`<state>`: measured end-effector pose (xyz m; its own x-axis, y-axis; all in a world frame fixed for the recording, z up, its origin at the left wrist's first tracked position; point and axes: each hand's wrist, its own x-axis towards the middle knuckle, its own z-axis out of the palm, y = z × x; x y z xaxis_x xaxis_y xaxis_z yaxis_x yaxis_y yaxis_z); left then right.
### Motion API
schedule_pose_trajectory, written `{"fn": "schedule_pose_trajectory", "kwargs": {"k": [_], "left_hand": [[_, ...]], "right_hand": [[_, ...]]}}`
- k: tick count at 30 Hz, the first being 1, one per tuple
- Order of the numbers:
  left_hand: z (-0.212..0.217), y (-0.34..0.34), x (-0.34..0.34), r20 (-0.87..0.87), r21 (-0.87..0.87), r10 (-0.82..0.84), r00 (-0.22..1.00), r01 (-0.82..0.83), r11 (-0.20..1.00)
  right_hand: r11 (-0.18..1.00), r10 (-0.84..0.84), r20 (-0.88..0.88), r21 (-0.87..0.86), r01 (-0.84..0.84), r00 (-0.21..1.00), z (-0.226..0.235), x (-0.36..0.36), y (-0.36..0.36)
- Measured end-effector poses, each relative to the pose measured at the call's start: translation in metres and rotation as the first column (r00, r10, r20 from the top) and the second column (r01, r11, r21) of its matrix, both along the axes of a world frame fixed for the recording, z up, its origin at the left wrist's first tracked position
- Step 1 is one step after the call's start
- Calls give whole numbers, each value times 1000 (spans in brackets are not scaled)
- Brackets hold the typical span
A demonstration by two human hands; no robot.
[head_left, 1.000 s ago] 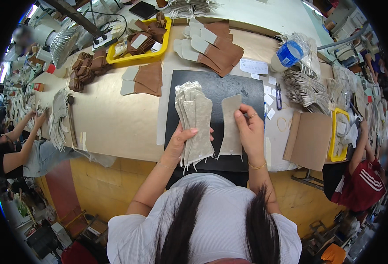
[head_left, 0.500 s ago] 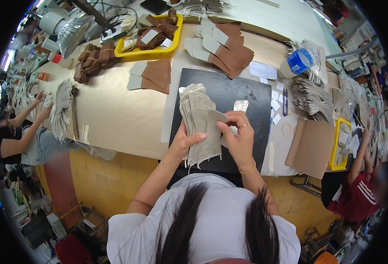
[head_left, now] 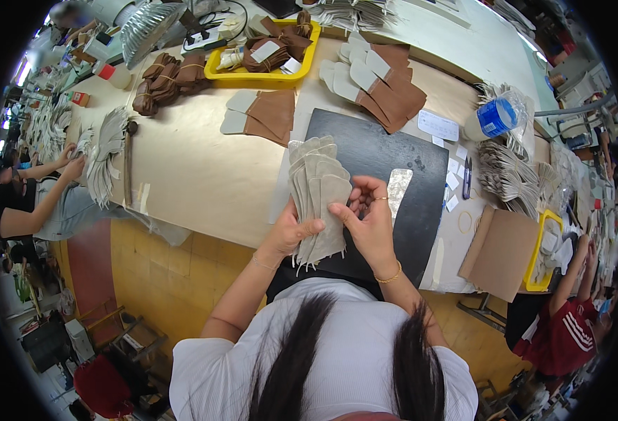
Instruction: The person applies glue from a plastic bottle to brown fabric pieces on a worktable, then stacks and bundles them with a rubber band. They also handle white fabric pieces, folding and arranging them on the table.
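— Moved since a second ago: right hand (head_left: 372, 224) no longer out on the single tan piece to the right; now drawn in against the stack of tan cut pieces (head_left: 317, 200), top piece brought over onto the pile. Left hand (head_left: 291, 235) holding much the same spot as before.

— And the grip of each?

— Left clamped on the stack's lower left edge, thumb across the front, fingers hidden behind. Right pinching the top piece at its right edge, thumb and forefinger closed on it, other fingers curled loose.

— Position of the stack?

— Fanned and lying lengthwise on the black cutting mat (head_left: 400, 182), lower end lifted slightly off the wooden worktable (head_left: 197, 182), just in front of the body.

— Handling?

— Probably thin leather or felt, hard to tell at this size. Light, soft, floppy at the ends; loose threads hanging from the bottom. Likely to slide sheet over sheet and fan out further. Best taken low, near the narrow end, squeezed across the whole thickness, with a second hand squaring the edges.

— Surroundings?

— A silvery strip (head_left: 398, 191) on the mat just right of the hands, brown cut pieces (head_left: 261, 116) well beyond, a yellow tray (head_left: 267, 74) farther back, another person's hand (head_left: 72, 170) at a pale bundle to the far left.
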<state>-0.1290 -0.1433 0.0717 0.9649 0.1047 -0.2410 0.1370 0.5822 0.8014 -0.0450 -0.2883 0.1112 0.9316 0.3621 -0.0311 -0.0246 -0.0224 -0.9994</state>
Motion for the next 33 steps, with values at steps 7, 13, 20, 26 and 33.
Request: {"fn": "schedule_pose_trajectory", "kwargs": {"k": [7, 13, 20, 26, 33], "left_hand": [[-14, 14, -11, 6, 77, 10, 1000, -10, 997], [-17, 24, -21, 74, -74, -68, 995, 73, 995], [-13, 28, -28, 132, -128, -96, 987, 113, 985], [-13, 30, -30, 164, -137, -71, 984, 94, 986], [-19, 33, -33, 77, -191, -62, 995, 75, 979]], "right_hand": [[977, 214, 170, -17, -214, 962, 6, -3, -5], [974, 200, 159, 77, -214, 967, 20, -5, 8], [951, 307, 453, -179, -252, 837, 42, -8, 10], [958, 284, 566, -136, -252, 773, 41, -10, 11], [968, 242, 708, -127, -217, 664, 35, -10, 11]]}}
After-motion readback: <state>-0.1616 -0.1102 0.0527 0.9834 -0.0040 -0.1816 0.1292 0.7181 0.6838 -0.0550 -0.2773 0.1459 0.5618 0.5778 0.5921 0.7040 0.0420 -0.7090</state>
